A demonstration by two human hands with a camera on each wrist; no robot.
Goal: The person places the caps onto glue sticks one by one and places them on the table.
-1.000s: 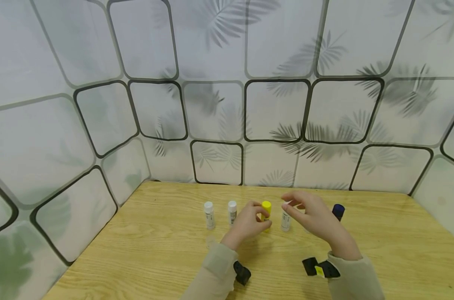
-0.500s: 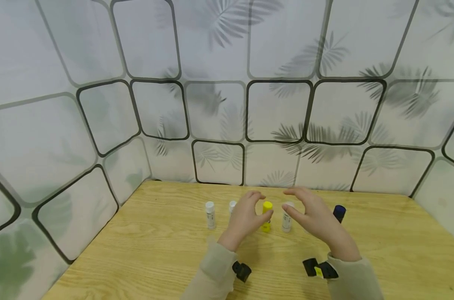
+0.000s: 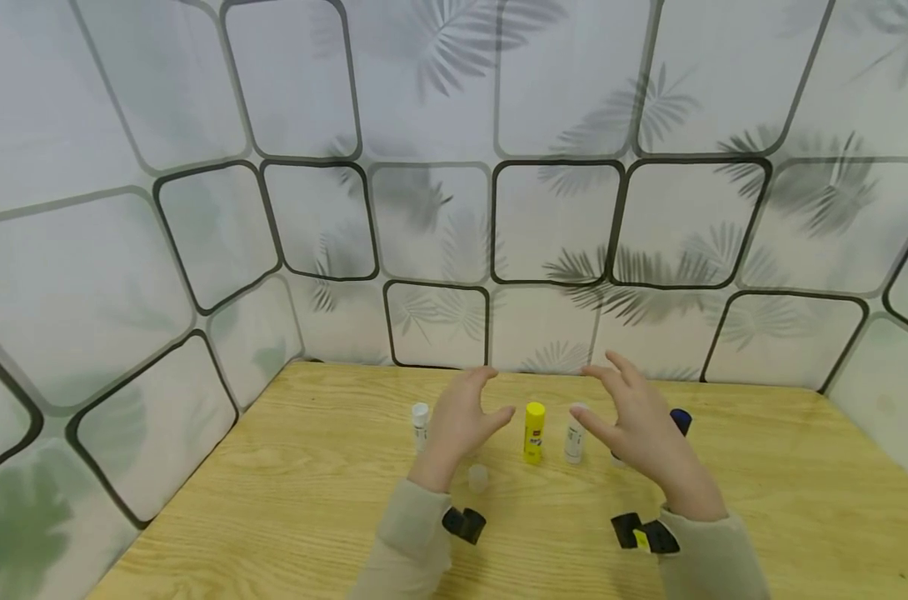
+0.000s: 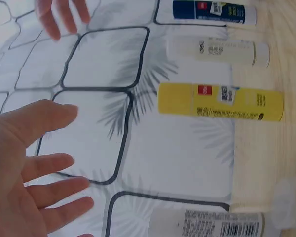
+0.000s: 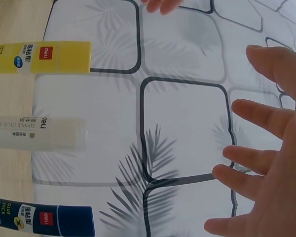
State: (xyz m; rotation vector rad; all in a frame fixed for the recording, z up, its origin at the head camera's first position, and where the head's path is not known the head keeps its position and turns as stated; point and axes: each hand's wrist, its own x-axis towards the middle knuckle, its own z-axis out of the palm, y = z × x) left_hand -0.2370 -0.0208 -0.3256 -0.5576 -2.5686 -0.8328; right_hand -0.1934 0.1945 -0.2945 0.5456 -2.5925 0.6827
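Note:
A yellow glue stick [image 3: 534,433] stands upright on the table between my hands. My left hand [image 3: 457,421] is held to its left with fingers spread and nothing in them. Behind that hand, in the head view, a white glue stick with a barcode [image 4: 222,224] is hidden. My right hand [image 3: 641,429] hovers with fingers apart, holding nothing, close to a white glue stick [image 3: 575,440] and a dark blue one [image 5: 42,217]. Another white glue stick [image 3: 420,425] stands at the far left, partly covered by the left hand.
A small translucent piece [image 3: 478,477] lies on the wooden table [image 3: 289,500] just right of my left wrist. A patterned cloth [image 3: 439,221] hangs behind and at the sides of the table.
My left hand has let go of the yellow glue stick and drawn away to the left. My right hand's fingers have spread and risen slightly. The translucent piece right of my left wrist now shows.

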